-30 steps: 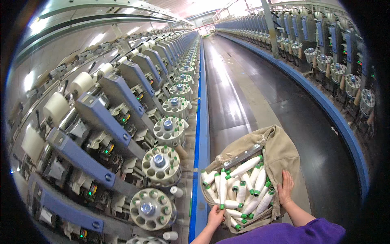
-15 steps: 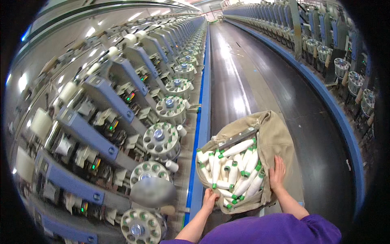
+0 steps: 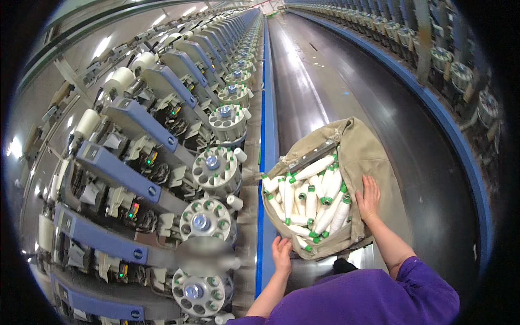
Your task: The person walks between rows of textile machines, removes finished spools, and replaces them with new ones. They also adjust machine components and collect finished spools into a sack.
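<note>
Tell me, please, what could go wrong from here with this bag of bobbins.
The bobbins lie loosely heaped in the open bag, so a tilt might spill some. The bag sits close beside the blue rail and could catch on it. The right grip lies flat against the bag's side, so it might slip.

I get a bright feed, with tube lights (image 3: pixel 102 46) overhead and a long white glare streaking the dark aisle floor (image 3: pixel 298 76). The right-hand winding machines (image 3: pixel 461 76) look dimmer and soft. A smeared oval blurs the lower left; fisheye distortion bows the blue rail (image 3: pixel 467 162).
</note>
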Action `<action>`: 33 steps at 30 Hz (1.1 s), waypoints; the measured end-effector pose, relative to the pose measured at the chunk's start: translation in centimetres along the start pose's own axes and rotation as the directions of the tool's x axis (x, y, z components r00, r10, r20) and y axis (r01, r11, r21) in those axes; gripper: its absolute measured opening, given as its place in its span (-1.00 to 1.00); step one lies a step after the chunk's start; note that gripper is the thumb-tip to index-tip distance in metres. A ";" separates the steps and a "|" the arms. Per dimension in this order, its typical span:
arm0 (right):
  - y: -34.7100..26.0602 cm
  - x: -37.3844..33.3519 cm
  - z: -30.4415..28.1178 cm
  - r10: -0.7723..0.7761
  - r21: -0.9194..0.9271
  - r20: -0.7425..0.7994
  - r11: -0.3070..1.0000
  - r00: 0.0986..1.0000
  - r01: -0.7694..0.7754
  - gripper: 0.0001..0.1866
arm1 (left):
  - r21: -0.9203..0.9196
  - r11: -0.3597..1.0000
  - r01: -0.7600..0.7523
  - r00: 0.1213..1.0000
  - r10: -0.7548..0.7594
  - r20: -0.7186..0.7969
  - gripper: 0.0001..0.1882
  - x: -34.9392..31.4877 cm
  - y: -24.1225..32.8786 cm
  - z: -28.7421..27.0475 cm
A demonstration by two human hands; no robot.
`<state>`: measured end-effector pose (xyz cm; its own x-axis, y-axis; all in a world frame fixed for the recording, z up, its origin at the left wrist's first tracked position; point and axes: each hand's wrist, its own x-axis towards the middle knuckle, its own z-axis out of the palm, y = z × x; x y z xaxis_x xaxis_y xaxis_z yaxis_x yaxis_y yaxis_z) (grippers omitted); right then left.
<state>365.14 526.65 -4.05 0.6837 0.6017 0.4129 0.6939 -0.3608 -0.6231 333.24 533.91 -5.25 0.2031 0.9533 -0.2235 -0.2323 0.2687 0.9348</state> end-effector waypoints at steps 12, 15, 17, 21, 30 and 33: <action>6.0 42.5 20.2 0.103 -0.028 0.125 0.995 0.987 -0.100 -0.38 | 0.145 0.858 0.493 0.800 -0.381 -0.464 -0.72 24.0 0.2 2.1; 6.7 51.3 24.9 0.133 -0.031 0.162 0.991 0.978 -0.130 -0.39 | 0.396 0.814 0.425 0.880 -0.268 -0.393 -0.77 34.8 3.8 5.8; 7.3 57.8 27.8 0.122 -0.072 0.167 0.991 0.978 -0.112 -0.40 | 0.268 0.901 0.340 0.914 -0.249 -0.321 -0.76 42.5 6.3 10.5; 8.8 70.4 34.8 0.122 -0.108 0.188 0.989 0.975 -0.103 -0.41 | 0.235 0.957 0.169 0.985 -0.158 -0.063 -0.73 56.0 9.1 18.3; 15.1 99.1 51.6 0.164 0.017 0.261 0.984 0.951 -0.175 -0.42 | 0.175 0.961 0.215 0.955 -0.170 -0.244 -0.68 74.6 3.6 25.8; 11.2 107.2 55.6 0.235 0.073 -0.021 0.970 0.972 -0.233 -0.44 | 0.392 0.907 0.152 0.975 -0.073 -0.209 -0.74 78.5 6.9 28.4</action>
<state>433.63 626.76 -3.66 0.8324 0.4847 0.2687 0.4969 -0.4382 -0.7490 374.62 606.71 -8.52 0.0166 0.9387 -0.3443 0.1929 0.3348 0.9223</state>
